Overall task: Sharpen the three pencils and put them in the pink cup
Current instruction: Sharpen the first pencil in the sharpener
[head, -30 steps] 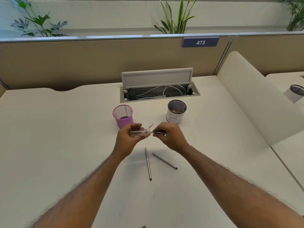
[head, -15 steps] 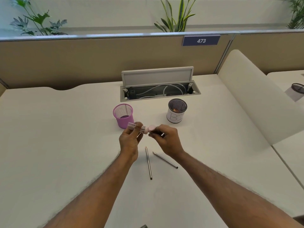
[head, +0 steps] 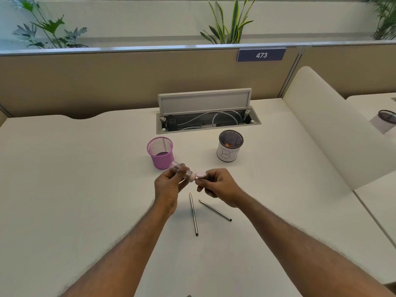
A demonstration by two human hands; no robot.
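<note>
Both hands working a sharpener (head: 179, 169) at frame centre, above the desk (head: 85, 189).
L hand (head: 169, 187) is gripping the clear barrel w/ curled fingers; R hand (head: 218, 187) is pinching its pink end. 2 pencils (head: 193, 213) (head: 215, 210) are lying just below the hands, tips up-frame. Pink cup (head: 160, 152) is standing upright just above L hand. 3rd pencil: cannot tell.

Cream table (head: 64, 168) is lying under soft, even light. Beige partition (head: 107, 82) is running along its far edge, carrying a blue plate (head: 261, 55) reading 473. Open cable hatch (head: 256, 123) is sitting in the tabletop, holding white cables (head: 199, 117). Rounded cream divider (head: 334, 133) is closing off the right side. Leafy plants (head: 230, 24) are standing behind the partition.
</note>
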